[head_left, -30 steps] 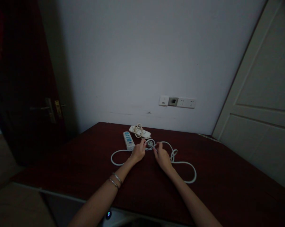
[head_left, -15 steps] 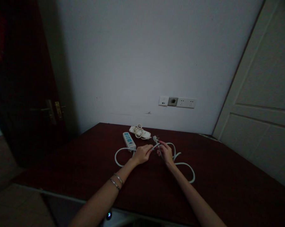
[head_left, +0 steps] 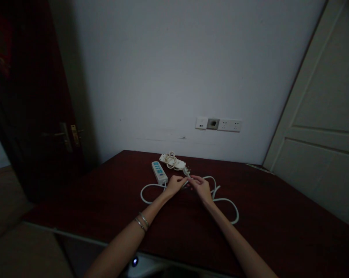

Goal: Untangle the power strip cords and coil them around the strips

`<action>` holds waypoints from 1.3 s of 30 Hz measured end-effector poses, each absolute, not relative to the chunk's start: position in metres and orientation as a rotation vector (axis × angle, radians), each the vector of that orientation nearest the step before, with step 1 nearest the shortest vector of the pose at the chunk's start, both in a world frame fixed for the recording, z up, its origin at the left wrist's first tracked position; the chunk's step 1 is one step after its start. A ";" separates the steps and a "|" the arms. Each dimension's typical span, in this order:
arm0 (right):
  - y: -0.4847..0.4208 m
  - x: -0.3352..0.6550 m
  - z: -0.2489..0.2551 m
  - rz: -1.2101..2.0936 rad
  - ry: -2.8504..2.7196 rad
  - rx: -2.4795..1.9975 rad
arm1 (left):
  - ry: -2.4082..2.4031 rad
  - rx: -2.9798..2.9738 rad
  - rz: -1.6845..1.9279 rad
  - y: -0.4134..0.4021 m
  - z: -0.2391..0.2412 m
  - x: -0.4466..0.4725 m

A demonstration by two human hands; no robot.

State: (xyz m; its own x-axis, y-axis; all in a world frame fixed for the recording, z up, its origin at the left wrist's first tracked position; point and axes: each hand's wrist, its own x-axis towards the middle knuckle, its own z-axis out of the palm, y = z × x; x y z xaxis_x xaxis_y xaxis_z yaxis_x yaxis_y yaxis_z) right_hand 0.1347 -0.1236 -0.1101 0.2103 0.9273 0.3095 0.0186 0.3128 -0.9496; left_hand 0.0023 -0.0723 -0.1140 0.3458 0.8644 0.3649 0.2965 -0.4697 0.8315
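Both hands meet over the middle of the table, pinching the white power cord (head_left: 232,206) close to its plug. My left hand (head_left: 175,185) is closed on the cord. My right hand (head_left: 200,188) is closed on it too, fingertips almost touching the left ones. The plug (head_left: 187,171) sticks out just beyond the fingertips, prongs pointing away. Loops of the cord lie on both sides of the hands. A white power strip (head_left: 159,173) with blue-green sockets lies just beyond my left hand. Behind it rests a second white power strip (head_left: 179,164), its own cord bundled on top.
The dark red table (head_left: 264,216) stands against a pale wall. Wall sockets (head_left: 229,125) sit above its back edge. A dark door (head_left: 26,116) with a brass handle is at the left, a pale panelled door (head_left: 322,116) at the right.
My right hand has moved slightly left and closer to my left hand. The plug has shifted a little left and nearer the rear power strip. Both strips stay in place.
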 end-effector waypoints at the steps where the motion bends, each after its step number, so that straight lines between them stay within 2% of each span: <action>1: -0.125 0.135 -0.109 0.827 -1.195 -1.060 | 1.000 1.931 1.059 -0.070 -0.114 0.002; 4: -0.131 0.137 -0.106 0.703 -1.357 -1.084 | 0.995 1.873 0.973 -0.066 -0.112 -0.001; 10: -0.141 0.145 -0.097 0.094 -1.863 -1.356 | 1.008 1.728 0.969 -0.070 -0.101 -0.001; 16: -0.148 0.149 -0.088 -0.246 -1.897 -1.625 | 1.033 1.567 1.160 -0.062 -0.074 0.007; 26: -0.141 0.164 -0.087 -0.265 -1.639 -1.425 | 1.055 1.357 1.396 -0.036 0.007 -0.008; 39: -0.135 0.181 -0.096 -0.281 -1.828 -1.261 | 1.209 1.404 1.737 0.002 0.146 -0.065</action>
